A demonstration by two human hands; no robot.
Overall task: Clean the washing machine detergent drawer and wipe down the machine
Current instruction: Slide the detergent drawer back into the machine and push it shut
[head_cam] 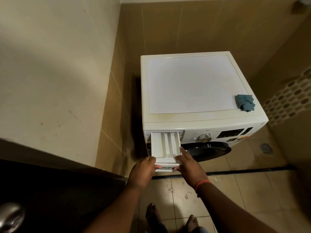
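Observation:
A white front-loading washing machine (pixel 193 84) stands in the corner of a tiled room. Its white detergent drawer (pixel 164 147) is pulled far out at the upper left of the front panel, showing its compartments. My left hand (pixel 143 170) grips the drawer's front panel at its left end. My right hand (pixel 188 167) holds the right end, thumb on the front and a finger stretched along the drawer's right wall. A crumpled blue cloth (pixel 244 103) lies on the machine's top near the right front corner.
A control knob (pixel 204 137) and dark display sit right of the drawer, above the black round door (pixel 208 150). A wall stands close on the left. A dark door with a metal handle (pixel 10 217) is at lower left. The wet tiled floor has a drain (pixel 266 148). My bare feet stand below.

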